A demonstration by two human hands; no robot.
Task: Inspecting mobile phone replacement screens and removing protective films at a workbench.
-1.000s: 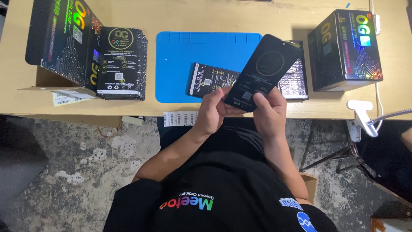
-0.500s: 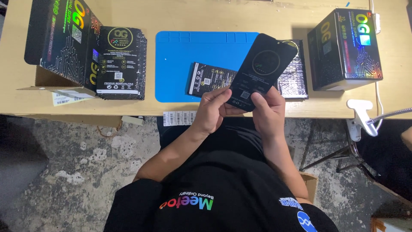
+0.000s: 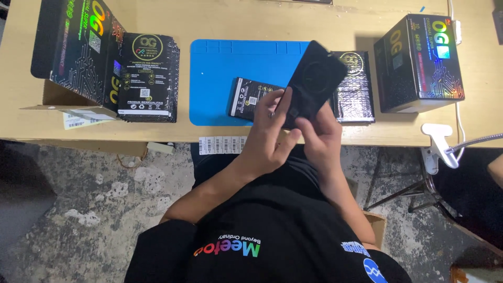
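Both hands close on one flat black packet (image 3: 313,84), a slim rectangular sleeve with rounded corners and a faint ring embossed on its matt face, held tilted above the near edge of the counter (image 3: 251,18). The left hand (image 3: 267,139) has its grip shut around the packet's lower left edge, thumb reaching across towards the other hand; the right hand (image 3: 319,133) pinches the lower right corner from beneath, fingers curled behind it. By the look of it the step in hand is working the packet's lower end, opening or checking it, and a next move would call for a steady pinch on thin, slippery card without creasing it. Just beyond the hands a small black battery-like slab (image 3: 249,98) with white print lies flat on the blue silicone mat (image 3: 225,68), whose far rim is moulded into shallow trays. Right of the mat sits a stack of glossy dark pouches (image 3: 356,99), then a tall black carton (image 3: 419,63) with iridescent foil. At the left stands a stack of printed black packets (image 3: 146,78) beside an open carton (image 3: 78,52).
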